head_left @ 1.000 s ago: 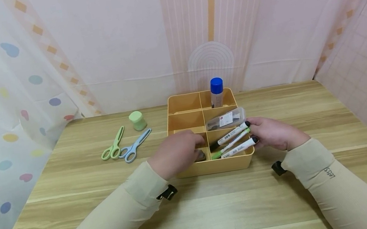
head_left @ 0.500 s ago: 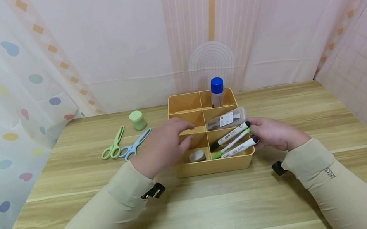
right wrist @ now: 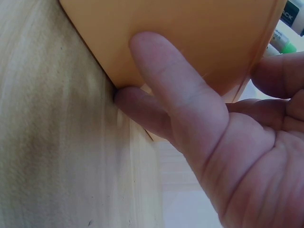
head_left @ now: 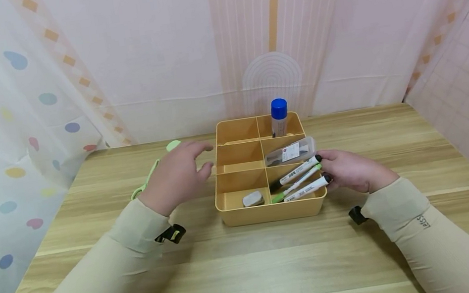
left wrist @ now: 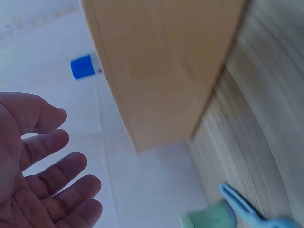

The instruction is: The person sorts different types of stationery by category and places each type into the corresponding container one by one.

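Observation:
My left hand (head_left: 180,176) hovers left of the tan six-compartment organizer (head_left: 273,212), fingers loosely spread and holding nothing. In the head view it covers the blue scissors and part of the green scissors (head_left: 145,185). The blue scissors (left wrist: 242,204) and a green waisted block (left wrist: 209,217) appear low in the left wrist view. My right hand (head_left: 353,170) rests against the organizer's right wall (right wrist: 109,33), fingers (right wrist: 166,71) extended on it. In the front left compartment lies a small whitish block (head_left: 253,198). Two white markers (head_left: 308,188) and a green-ended pen (head_left: 298,181) lean in the front right one.
A clear plastic case (head_left: 290,152) with a label sits in the middle right compartment. A blue-capped glue stick (head_left: 279,116) stands in the back right one. Behind the wooden table (head_left: 261,273) hangs a patterned curtain (head_left: 149,53).
My left hand has come out of the front left compartment, leaving the whitish block there, and has moved left over the scissors. My right hand stays against the organizer.

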`<action>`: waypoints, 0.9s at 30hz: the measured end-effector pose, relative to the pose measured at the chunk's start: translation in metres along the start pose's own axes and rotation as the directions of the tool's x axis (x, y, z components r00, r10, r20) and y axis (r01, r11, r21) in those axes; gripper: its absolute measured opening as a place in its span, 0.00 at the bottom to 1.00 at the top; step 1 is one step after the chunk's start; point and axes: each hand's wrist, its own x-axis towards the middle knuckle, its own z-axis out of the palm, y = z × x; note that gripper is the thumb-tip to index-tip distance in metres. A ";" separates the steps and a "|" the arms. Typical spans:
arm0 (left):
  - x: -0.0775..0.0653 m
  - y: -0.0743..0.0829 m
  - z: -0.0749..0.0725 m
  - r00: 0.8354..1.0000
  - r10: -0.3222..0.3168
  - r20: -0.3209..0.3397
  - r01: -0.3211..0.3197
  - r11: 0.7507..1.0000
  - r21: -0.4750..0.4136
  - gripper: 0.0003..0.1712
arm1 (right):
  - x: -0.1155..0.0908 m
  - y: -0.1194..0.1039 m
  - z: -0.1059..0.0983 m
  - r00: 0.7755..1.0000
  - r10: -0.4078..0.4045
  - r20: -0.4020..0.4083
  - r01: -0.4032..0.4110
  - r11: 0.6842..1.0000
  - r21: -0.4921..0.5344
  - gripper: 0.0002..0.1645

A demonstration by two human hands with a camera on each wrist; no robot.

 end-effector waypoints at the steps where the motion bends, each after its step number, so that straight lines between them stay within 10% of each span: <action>1: 0.000 -0.004 -0.001 1.000 -0.013 0.003 0.013 1.000 0.006 0.25 | 0.000 0.000 0.000 1.000 0.001 0.001 -0.001 1.000 0.001 0.34; 19: -0.015 -0.064 0.001 0.973 -0.180 0.143 0.163 0.978 0.128 0.29 | 0.000 0.000 0.000 1.000 -0.003 0.003 0.003 1.000 0.008 0.34; 27: -0.022 -0.076 0.008 0.969 -0.169 0.180 0.136 0.974 0.183 0.32 | -0.001 0.000 0.000 1.000 -0.008 0.005 0.008 1.000 0.006 0.34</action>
